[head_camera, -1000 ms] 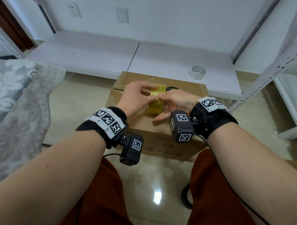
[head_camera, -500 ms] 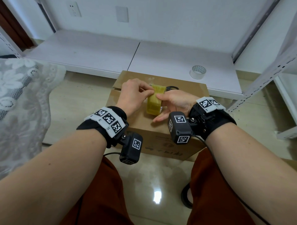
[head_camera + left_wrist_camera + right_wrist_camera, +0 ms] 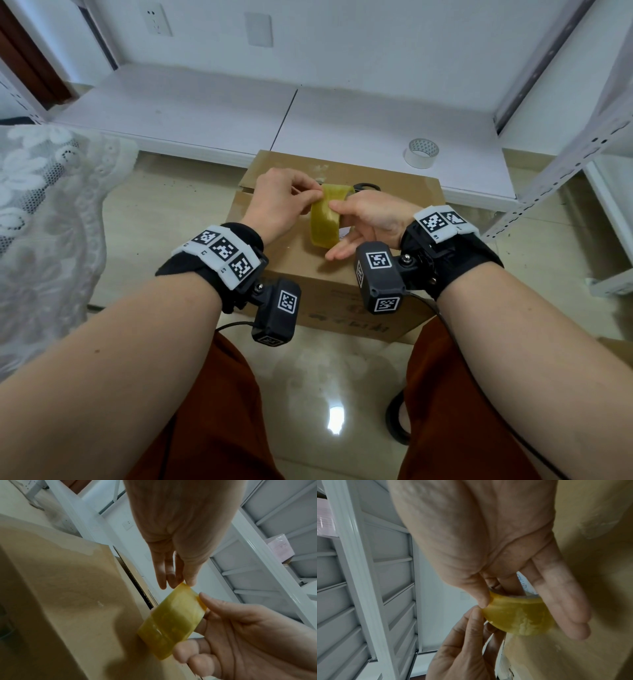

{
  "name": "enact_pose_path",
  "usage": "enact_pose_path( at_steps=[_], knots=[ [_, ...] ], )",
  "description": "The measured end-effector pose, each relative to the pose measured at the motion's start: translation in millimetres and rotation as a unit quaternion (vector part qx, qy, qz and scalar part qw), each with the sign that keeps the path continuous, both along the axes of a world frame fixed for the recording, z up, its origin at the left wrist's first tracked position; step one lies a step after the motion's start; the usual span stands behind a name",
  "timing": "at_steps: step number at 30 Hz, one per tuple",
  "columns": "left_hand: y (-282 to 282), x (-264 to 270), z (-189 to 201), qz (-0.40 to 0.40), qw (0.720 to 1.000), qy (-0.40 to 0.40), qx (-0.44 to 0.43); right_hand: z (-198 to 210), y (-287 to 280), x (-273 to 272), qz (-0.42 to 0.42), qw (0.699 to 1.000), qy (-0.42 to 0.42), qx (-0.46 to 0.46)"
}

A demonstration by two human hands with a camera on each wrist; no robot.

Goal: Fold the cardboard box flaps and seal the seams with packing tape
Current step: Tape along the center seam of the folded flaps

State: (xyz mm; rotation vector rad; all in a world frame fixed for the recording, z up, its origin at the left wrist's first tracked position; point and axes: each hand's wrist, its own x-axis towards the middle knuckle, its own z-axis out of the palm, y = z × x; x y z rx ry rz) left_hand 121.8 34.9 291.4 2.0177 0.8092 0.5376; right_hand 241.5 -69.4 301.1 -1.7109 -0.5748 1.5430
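Since a moment ago, both hands have stayed over the box while the tape roll has turned more edge-on to the person, with the left fingertips now at its top rim. Held just above the closed top of the brown corrugated cardboard box [image 3: 342, 274], the translucent yellow-amber roll of packing tape [image 3: 325, 219] is a smooth, glossy ring with cloudy whitish patches on its outer wrap. Its printed paper core shows in the right wrist view.

Curled round the roll, the person's right hand [image 3: 371, 222] has its thumb pressed on the outer face and its fingers running through and beneath the ring. The left hand [image 3: 281, 202] pinches thumb and fingertips together at the roll's upper edge, where the loose end of the tape seems to be; whether a strip has lifted cannot be told.

Matte and plain on top, the box sits on a glossy pale tiled floor [image 3: 164, 212] between the person's knees, and faint printing marks its near side. Its flaps lie flat, and a dark seam gap runs along one edge in the left wrist view. Something black [image 3: 368, 186] lies on the far part of the lid, mostly hidden by the hands.

Behind the box, a smaller clear roll of tape [image 3: 421, 153] stands on a low white shelf board [image 3: 205, 113]. White lace fabric [image 3: 44, 212] drapes at the left.
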Motion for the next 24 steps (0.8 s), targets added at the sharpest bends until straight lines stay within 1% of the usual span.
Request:
enact_pose_path(
  at_steps=[3,7,10,12,14,16,20,24],
  knots=[
    [0,0,-1,-0.002,1.0,0.001,0.0,0,1,1,0.0,1.0,-0.023,0.007],
    [1,0,0,-0.025,1.0,-0.003,-0.005,1,-1,3,-0.008,0.999,-0.045,0.013],
    [1,0,-1,-0.014,1.0,-0.002,0.008,1,-1,1,-0.012,0.998,-0.055,0.015],
    [-1,-1,-2,-0.019,0.997,0.008,0.076,1,0,0,-0.016,0.998,-0.057,0.013],
    [-4,-1,-1,-0.036,0.983,0.03,0.175,2,1,-1,-0.022,0.998,-0.059,0.012],
    [-6,-1,-1,-0.044,0.969,0.051,0.237,2,0,-1,-0.029,0.998,-0.062,0.012],
    [-9,1,-1,-0.046,0.95,0.074,0.3,2,-1,0,-0.03,0.997,-0.074,0.02],
    [-14,4,-2,-0.038,0.948,0.075,0.306,2,-2,2,-0.033,0.995,-0.087,0.023]
  ],
)
